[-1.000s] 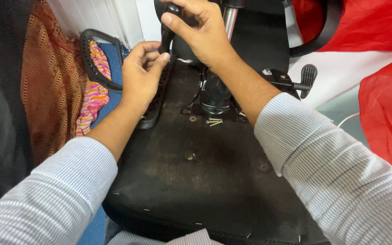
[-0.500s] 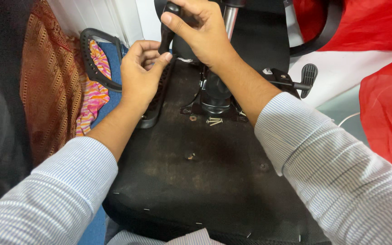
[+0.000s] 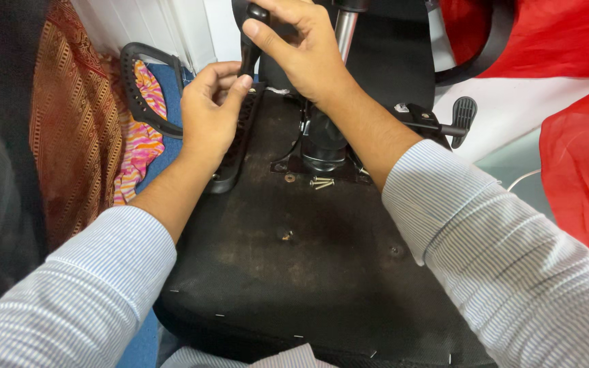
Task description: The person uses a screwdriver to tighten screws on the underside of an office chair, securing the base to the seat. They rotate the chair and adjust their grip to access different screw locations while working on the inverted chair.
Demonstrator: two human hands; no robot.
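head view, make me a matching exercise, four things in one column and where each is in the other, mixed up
1 loose screws
2 black armrest
3 lever paddle
4 black tool

a held between both hands
b on the blue surface at left
c on the chair underside, near the centre column
d sticking out to the right

Pairs: 1-c, 2-b, 3-d, 4-a

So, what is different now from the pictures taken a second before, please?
Almost nothing changed. The right hand holds the top of the black armrest bracket in the same grip, and the left hand pinches it lower down as before. The loose screws on the upturned chair seat's underside, the lever and the gas cylinder lie where they were.
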